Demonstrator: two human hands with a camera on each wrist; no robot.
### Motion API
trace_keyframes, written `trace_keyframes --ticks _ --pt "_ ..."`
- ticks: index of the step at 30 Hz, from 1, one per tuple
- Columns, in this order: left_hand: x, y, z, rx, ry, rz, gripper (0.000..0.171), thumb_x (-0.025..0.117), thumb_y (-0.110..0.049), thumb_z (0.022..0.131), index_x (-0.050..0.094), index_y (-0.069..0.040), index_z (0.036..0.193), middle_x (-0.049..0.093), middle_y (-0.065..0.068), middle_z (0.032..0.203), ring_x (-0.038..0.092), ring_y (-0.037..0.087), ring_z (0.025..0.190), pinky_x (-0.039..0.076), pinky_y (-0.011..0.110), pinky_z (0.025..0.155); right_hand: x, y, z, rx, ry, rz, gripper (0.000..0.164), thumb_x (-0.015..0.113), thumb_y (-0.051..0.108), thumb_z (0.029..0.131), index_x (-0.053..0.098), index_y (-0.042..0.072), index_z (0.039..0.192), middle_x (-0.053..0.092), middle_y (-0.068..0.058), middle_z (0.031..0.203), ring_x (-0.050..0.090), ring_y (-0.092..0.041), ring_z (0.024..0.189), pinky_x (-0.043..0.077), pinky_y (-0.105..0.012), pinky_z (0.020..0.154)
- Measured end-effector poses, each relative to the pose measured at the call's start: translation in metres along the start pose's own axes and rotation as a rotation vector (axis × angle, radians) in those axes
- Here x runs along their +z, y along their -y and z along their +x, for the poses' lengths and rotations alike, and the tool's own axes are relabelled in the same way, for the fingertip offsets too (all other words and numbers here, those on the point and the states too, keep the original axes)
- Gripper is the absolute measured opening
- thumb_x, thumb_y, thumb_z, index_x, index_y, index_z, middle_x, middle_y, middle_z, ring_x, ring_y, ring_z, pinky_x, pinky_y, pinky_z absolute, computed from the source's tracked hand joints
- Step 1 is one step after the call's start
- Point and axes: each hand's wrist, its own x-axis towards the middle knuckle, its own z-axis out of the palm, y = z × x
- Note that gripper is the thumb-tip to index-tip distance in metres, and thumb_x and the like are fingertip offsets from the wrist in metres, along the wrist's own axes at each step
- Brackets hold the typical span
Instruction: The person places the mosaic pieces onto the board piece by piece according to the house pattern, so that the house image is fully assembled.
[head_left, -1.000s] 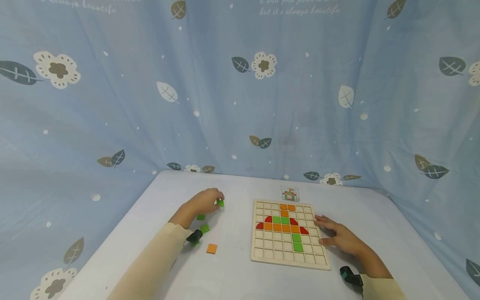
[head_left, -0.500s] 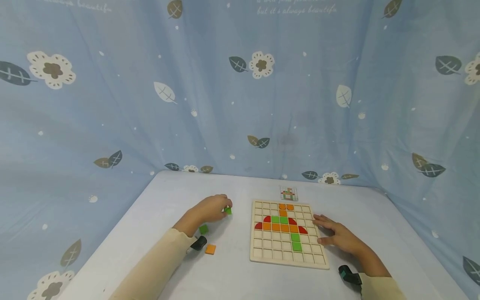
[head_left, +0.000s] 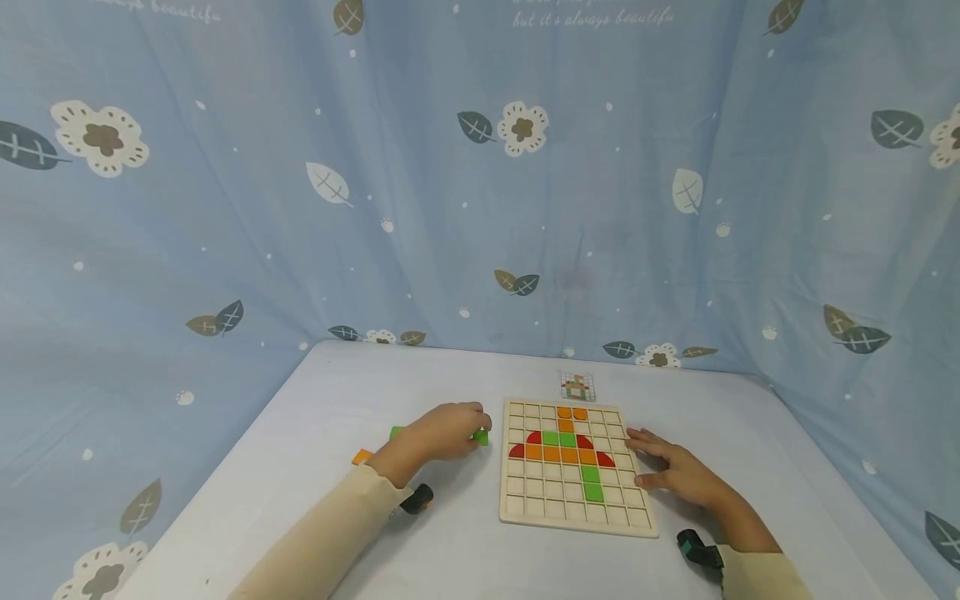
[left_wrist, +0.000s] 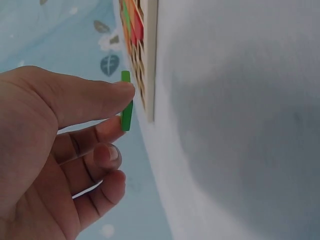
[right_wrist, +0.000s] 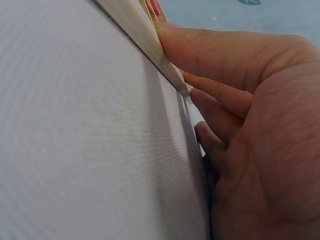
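While my left hand pinches a green tile between thumb and fingertips, my right hand rests along the right edge of the wooden board, fingers loosely spread and clasped round nothing. I take that light touch to be there to stop the board sliding, since my thumb lies on its edge and the fingers reach along the same side. The tile is off the board, just beside its left edge, and seems lifted clear of the white table. I have it by a small part, one end poking out past my thumb, probably so that most of it is free to drop into one of the board's shallow squares. The ridges between those squares likely hold each piece in line: two orange discs sit side by side in the far row, and a pair of green squares fills two cells one behind the other nearer me. A small patterned card lies just beyond the board's far edge, where my hands don't cover it, though its drawing is too tiny to read closely. Behind my left wrist, an orange tile and another green piece lie partly hidden on the table, within easy reach of that arm.
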Motion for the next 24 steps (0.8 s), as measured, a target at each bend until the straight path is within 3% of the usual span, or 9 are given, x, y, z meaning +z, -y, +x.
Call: trace_keyframes --ticks 15,24 --pt "0.0 -0.037 0.009 0.056 0.01 -0.018 0.025 0.071 -0.015 0.088 0.069 -0.018 0.112 0.058 -0.01 0.098 0.054 0.004 0.082 0.048 0.024 0.08 0.0 -0.004 0.001 0.004 0.0 -0.006 0.07 0.078 0.034 0.078 0.055 0.003 0.137 0.032 -0.022 0.152 0.016 -0.05 0.139 0.015 -0.071 0.103" --pt "0.006 -0.057 0.017 0.115 0.008 0.028 0.014 0.072 -0.019 0.088 0.066 -0.021 0.1 0.049 -0.011 0.087 0.046 0.007 0.072 0.044 0.023 0.068 0.0 0.001 0.0 0.003 0.001 -0.017 0.07 0.078 0.034 0.079 0.055 0.003 0.136 0.032 -0.022 0.152 0.017 -0.05 0.139 0.016 -0.071 0.103"
